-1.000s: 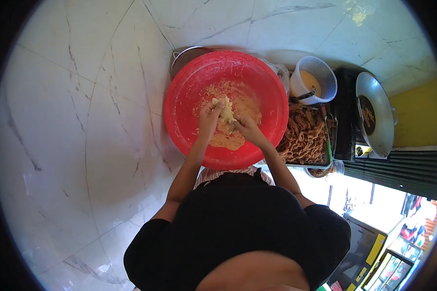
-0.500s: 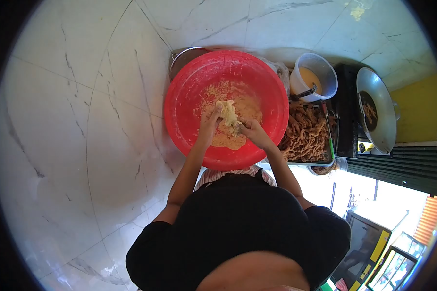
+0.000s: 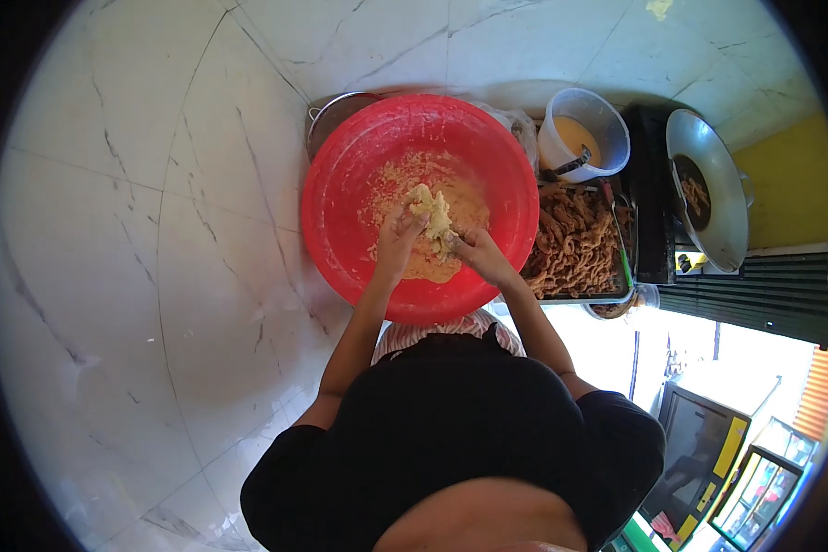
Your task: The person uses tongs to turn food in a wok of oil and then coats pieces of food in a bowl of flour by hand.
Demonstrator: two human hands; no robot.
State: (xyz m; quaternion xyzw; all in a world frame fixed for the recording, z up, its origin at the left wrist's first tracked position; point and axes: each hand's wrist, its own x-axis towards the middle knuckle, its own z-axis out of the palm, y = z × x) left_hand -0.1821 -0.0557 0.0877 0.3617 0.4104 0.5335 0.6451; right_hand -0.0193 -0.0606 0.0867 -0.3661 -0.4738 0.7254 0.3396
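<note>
I'm watching remotely as the left hand (image 3: 400, 237) and right hand (image 3: 483, 258) are pinching a pale floury clump (image 3: 437, 215) between them, over the crumbly mix (image 3: 432, 269) inside the red basin (image 3: 517, 198)

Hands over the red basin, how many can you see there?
2. The left hand is at the left side of the pale clump; the right hand is at its lower right end. Both are over the red basin. Some fingers are partly hidden.
</note>
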